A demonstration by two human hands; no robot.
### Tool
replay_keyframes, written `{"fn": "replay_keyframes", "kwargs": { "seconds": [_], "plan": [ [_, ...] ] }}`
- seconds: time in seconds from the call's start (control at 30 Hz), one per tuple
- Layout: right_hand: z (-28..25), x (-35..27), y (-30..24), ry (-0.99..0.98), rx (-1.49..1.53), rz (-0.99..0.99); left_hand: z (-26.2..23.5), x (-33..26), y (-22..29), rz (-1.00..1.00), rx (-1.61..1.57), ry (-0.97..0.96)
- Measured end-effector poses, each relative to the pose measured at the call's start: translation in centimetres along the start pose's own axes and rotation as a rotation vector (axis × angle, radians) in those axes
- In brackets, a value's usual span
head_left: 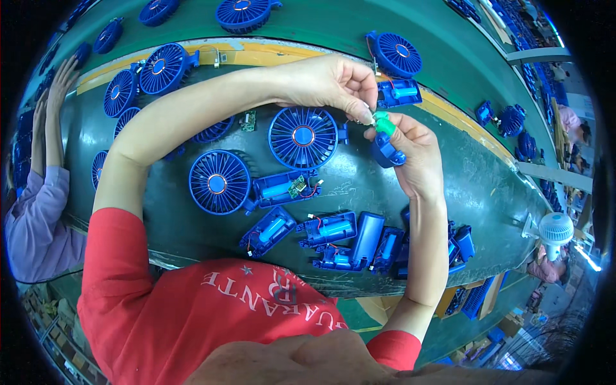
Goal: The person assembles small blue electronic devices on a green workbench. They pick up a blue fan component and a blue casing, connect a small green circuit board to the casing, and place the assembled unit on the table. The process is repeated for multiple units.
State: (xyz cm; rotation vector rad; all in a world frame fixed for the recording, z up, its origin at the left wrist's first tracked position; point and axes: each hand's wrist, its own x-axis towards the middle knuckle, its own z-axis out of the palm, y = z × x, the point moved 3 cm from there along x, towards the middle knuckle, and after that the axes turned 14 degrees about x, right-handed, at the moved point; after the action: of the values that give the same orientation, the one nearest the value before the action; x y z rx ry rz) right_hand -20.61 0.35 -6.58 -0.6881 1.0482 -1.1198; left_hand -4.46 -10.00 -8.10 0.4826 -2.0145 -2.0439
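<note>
My left hand point(343, 83) reaches over the bench with thumb and index finger pinched on something small and pale at the fingertips. Close against it, my right hand point(414, 151) is closed around a blue plastic part point(386, 152), apparently a fan's handle housing. A bright green patch point(384, 122) shows at the right fingertips; whether it is a finger cover or tape I cannot tell. Just beyond lies an opened blue housing with a light-blue battery point(403, 93). A round blue fan head point(303, 135) rests left of my hands, and another fan head point(219, 182) lies nearer me.
Several battery housings point(330, 228) lie along the near edge of the green bench point(478, 192). Small circuit boards point(248, 120) sit among the fans. A yellow strip point(256, 58) divides off the belt behind, which carries more fans. Another person's hand point(62, 80) is at far left.
</note>
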Motion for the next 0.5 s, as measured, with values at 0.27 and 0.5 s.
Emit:
{"fn": "replay_keyframes", "kwargs": {
  "seconds": [0.27, 0.5],
  "plan": [
    [0.2, 1.7, 1.0, 0.041, 0.168, -0.068, -1.0, 0.2, -0.3, 0.057, 0.005, 0.050],
    [-4.1, 8.3, -1.3, 0.257, 0.059, -0.199, -6.2, 0.4, 0.5, 0.462, 1.451, 0.859]
  ]
}}
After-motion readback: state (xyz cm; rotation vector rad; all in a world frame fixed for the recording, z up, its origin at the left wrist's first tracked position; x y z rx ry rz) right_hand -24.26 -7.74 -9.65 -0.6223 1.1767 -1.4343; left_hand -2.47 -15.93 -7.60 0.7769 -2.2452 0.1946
